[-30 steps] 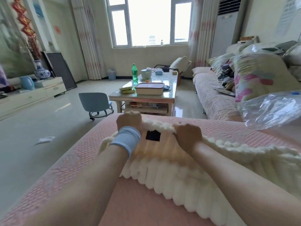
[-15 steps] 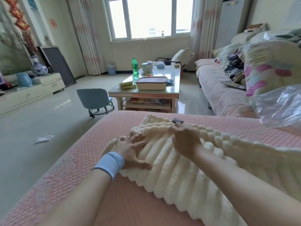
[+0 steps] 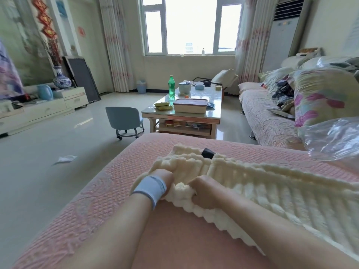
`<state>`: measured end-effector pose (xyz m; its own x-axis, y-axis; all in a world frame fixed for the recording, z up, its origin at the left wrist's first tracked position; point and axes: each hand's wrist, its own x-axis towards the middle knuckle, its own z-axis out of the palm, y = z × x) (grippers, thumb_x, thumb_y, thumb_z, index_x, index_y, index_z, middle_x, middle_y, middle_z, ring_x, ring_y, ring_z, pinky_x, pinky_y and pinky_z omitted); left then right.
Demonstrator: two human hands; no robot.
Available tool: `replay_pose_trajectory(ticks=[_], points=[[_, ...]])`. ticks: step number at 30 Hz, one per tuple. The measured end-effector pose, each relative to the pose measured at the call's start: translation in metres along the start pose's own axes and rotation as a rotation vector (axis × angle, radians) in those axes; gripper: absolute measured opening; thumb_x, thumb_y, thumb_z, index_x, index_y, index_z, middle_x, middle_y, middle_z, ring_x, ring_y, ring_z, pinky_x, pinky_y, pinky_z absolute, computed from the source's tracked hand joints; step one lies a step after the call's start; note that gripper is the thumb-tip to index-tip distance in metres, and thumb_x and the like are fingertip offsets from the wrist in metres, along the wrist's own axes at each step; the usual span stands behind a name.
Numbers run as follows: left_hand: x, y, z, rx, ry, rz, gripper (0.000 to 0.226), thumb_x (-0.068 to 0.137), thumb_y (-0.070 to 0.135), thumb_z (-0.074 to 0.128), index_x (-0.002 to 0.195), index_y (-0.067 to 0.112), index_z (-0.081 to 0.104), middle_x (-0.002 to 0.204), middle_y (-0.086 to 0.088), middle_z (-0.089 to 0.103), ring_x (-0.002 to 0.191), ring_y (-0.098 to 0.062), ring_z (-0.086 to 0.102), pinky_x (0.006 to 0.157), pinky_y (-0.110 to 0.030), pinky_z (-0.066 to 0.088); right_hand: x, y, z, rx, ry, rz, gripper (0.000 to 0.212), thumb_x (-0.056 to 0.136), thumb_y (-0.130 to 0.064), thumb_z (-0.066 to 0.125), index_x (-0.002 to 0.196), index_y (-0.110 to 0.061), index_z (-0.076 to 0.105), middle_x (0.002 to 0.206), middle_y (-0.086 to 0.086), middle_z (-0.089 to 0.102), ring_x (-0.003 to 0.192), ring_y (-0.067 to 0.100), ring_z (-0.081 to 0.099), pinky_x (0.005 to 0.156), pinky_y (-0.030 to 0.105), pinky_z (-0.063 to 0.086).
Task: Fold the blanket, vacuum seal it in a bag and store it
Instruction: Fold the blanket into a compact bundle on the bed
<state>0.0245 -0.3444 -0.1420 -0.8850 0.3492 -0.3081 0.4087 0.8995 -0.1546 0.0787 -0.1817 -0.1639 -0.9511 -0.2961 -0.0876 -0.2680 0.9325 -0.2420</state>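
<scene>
Pink quilted couch cover [image 3: 87,200] carried the cream ribbed plush blanket [image 3: 272,191], which lay as a long band with its near end bunched. Left hand [image 3: 163,176] and right hand [image 3: 206,191] each had a grip curled tight on that end. Folding was judged partly done; further folds, bagging, sealing and storing remained. Clear crinkled plastic bag [image 3: 334,138] lay apart at right, blanket not yet inside.

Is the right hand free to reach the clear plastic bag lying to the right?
Probably not yet: the right hand grips the blanket; once it lets go, nothing seems to block its way to the bag.
</scene>
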Motion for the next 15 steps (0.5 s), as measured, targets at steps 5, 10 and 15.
replay_pose_trajectory(ticks=[5, 10, 15], points=[[-0.032, -0.046, -0.007, 0.088, -0.278, -0.204, 0.050, 0.100, 0.023, 0.050, 0.145, 0.007, 0.039, 0.149, -0.012, 0.041, 0.135, -0.027, 0.041, 0.112, -0.040, 0.033, -0.011, -0.061, -0.006, 0.117, -0.067, -0.145, 0.036, 0.085, -0.012, 0.055, 0.062, -0.033, 0.037, 0.073, -0.010, 0.046, 0.077, 0.018, 0.051, 0.067, 0.030, 0.038], [-0.048, -0.081, 0.001, -0.077, -0.302, -0.287, 0.045, 0.094, 0.024, 0.055, 0.139, 0.017, 0.052, 0.133, -0.010, 0.059, 0.118, -0.028, 0.059, 0.083, -0.035, 0.046, -0.010, -0.086, 0.015, 0.295, -0.334, -0.161, 0.008, 0.080, -0.033, 0.066, 0.081, -0.028, 0.071, 0.084, -0.004, 0.068, 0.080, 0.019, 0.064, 0.067, 0.034, 0.052], [-0.033, -0.064, 0.001, -0.453, -0.105, -0.189, 0.027, 0.081, 0.019, 0.066, 0.107, 0.021, 0.074, 0.111, -0.001, 0.070, 0.100, -0.023, 0.069, 0.088, -0.030, 0.054, 0.015, -0.046, 0.009, 0.462, 0.274, 0.048, 0.019, 0.095, -0.026, 0.058, 0.102, -0.032, 0.075, 0.106, -0.013, 0.070, 0.089, 0.010, 0.067, 0.075, 0.026, 0.053]])
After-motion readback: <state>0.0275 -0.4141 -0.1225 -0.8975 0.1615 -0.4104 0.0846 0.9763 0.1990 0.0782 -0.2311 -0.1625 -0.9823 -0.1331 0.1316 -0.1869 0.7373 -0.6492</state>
